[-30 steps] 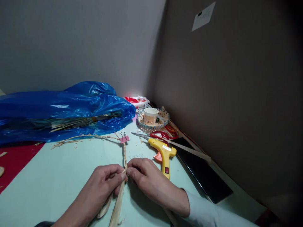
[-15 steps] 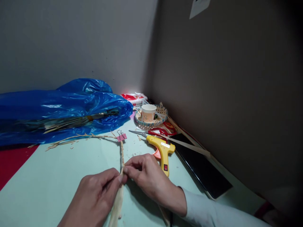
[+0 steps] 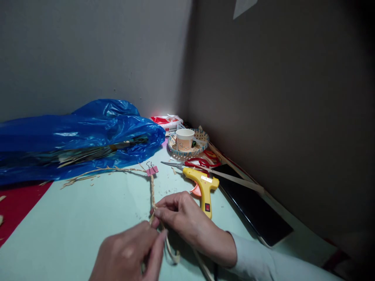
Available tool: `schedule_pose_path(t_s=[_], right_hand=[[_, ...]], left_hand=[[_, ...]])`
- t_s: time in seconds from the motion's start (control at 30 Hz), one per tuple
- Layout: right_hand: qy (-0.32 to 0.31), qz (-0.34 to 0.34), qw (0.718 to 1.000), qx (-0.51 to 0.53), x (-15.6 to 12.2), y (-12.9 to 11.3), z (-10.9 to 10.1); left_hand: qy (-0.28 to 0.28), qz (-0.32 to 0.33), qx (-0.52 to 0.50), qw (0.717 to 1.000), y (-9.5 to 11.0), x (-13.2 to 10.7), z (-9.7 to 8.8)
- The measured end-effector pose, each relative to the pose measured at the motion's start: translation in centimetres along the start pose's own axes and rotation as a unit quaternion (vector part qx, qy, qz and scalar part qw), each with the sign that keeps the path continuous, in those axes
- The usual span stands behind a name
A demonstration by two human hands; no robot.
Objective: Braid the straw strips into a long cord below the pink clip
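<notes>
A thin braid of dried straw (image 3: 152, 190) runs down the pale green table (image 3: 82, 218) from a pink binder clip (image 3: 152, 170) to my hands. My right hand (image 3: 181, 218) pinches the braid's near end between thumb and forefinger. My left hand (image 3: 129, 253) is raised close to the camera, fingers closed on loose straw strips (image 3: 172, 253) that curl below it. The two hands almost touch. More twisted straw (image 3: 96, 172) trails left from the clip.
A yellow glue gun (image 3: 203, 186) lies just right of my right hand, red-handled scissors (image 3: 190, 164) behind it. A paper cup (image 3: 185, 139) stands in a small woven tray (image 3: 202, 136). A blue plastic bag (image 3: 73, 136) with straw fills the back left. A black slab (image 3: 254, 210) lies along the right wall.
My left hand has lifted toward the camera, pulling the loose strips up and round. My right hand keeps its pinch on the braid. The view shifted slightly.
</notes>
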State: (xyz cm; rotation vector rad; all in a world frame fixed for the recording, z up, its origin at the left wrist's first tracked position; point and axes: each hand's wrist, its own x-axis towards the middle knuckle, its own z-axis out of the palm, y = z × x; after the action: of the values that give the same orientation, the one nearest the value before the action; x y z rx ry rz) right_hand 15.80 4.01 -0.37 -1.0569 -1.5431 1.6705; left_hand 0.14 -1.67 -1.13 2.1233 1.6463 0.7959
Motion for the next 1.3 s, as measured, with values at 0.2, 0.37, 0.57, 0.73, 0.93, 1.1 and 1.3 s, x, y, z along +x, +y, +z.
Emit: schedule_pose_path(t_s=[0.2, 0.37, 0.57, 0.73, 0.93, 1.1, 1.3], right_hand=[[-0.022, 0.006, 0.998, 0.055, -0.4, -0.9, -0.2], [-0.038, -0.019, 0.999, -0.002, -0.3, -0.3, -0.3], [-0.009, -0.067, 0.978, -0.197, -0.7, 0.0, -0.6], [0.015, -0.059, 0.931, -0.361, -1.8, -1.1, -0.3], [0.04, -0.075, 0.875, -0.477, -2.5, -1.7, -0.1], [0.035, 0.002, 0.905, -0.424, -2.8, -2.0, 0.3], [0.015, 0.054, 0.884, -0.464, -3.2, -2.3, 1.5]], left_hand=[[-0.084, -0.188, -0.262, 0.943, -0.2, 2.8, -1.5], [-0.162, -0.28, -0.49, 0.809, -0.6, 3.1, -0.3], [-0.097, -0.326, -0.475, 0.812, 0.1, 2.6, 0.3], [-0.041, -0.342, -0.402, 0.848, 0.3, 2.2, 0.6], [-0.027, -0.296, -0.325, 0.898, 0.2, 2.2, 0.6], [-0.02, -0.273, -0.297, 0.915, 0.1, 2.3, 0.6], [-0.039, -0.273, -0.327, 0.904, 0.1, 2.5, 0.4]])
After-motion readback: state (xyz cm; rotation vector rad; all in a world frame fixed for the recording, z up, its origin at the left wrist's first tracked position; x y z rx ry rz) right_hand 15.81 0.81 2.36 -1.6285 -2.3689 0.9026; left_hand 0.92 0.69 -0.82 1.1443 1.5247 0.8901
